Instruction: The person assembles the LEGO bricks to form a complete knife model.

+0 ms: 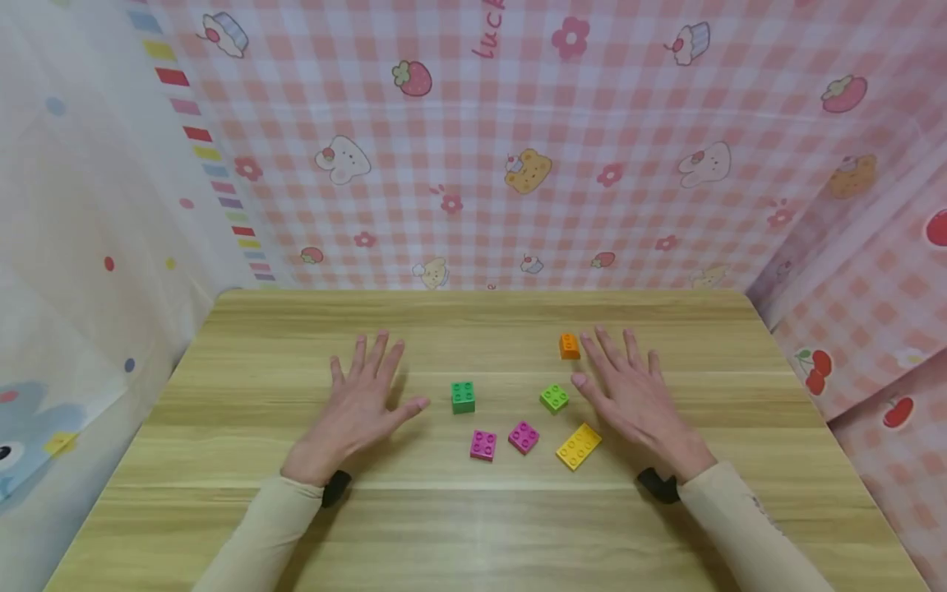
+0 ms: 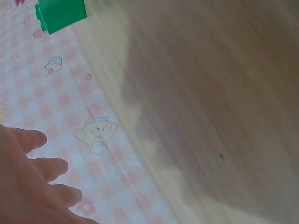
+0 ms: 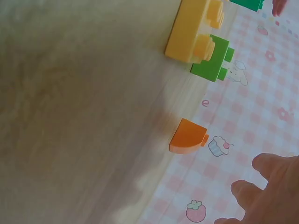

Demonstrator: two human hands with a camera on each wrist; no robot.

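My left hand (image 1: 360,413) is spread with straight fingers at the left of the table, holding nothing; a green brick (image 1: 463,398) stands to the right of its thumb. My right hand (image 1: 635,400) spreads likewise on the other side, also holding nothing. An orange brick with a curved side (image 3: 187,137) is just left of its fingertips. Near the right thumb lies a lime green brick (image 1: 554,399). A longer yellow brick (image 1: 579,446) lies below that, and two magenta bricks, one (image 1: 483,446) and another (image 1: 524,437), are in the middle.
The bricks lie apart on a wood-grain table (image 1: 473,534). Behind it hangs a pink checked cloth (image 1: 473,123) with cartoon prints. More cloth closes off both sides, a pale spotted sheet (image 1: 96,205) on the left.
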